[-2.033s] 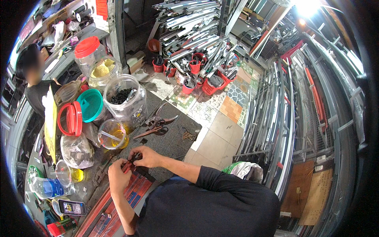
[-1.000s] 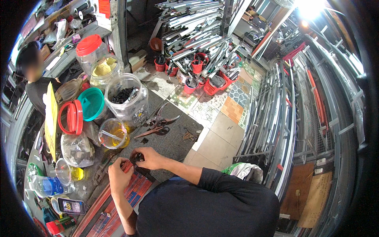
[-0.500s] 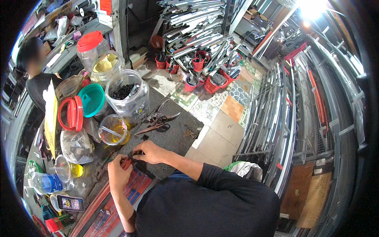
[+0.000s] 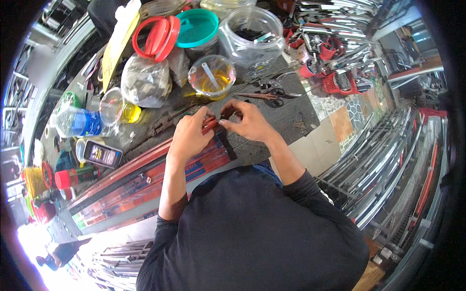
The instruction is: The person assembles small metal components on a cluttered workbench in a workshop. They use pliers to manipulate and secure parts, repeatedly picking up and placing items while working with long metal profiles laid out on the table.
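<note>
My left hand [image 4: 190,133] is closed around the end of a long red profile bar [image 4: 131,167], which slants down to the left over the bench. Facing it, my right hand [image 4: 250,121] has thumb and forefinger curled in a pinch on a small dark piece [image 4: 224,118] right by the bar's end. Whether the piece touches the bar cannot be made out. More red bars [image 4: 194,169] with blue-marked wrapping lie beneath my left forearm. Just beyond my hands stand a clear tub of yellow liquid [image 4: 212,80] and a pair of scissors [image 4: 274,92].
A clear jar of black pieces [image 4: 255,41], a teal lid [image 4: 197,27], red lids [image 4: 155,39] and a bag [image 4: 144,82] crowd the far bench. A bottle [image 4: 77,121] and phone [image 4: 103,154] lie left. Racks of metal profiles [image 4: 388,165] stand right.
The view has swung, so the bench sits further right and higher. Both hands stay at the bar's end; my right hand has drawn back slightly, with its fingers more arched.
</note>
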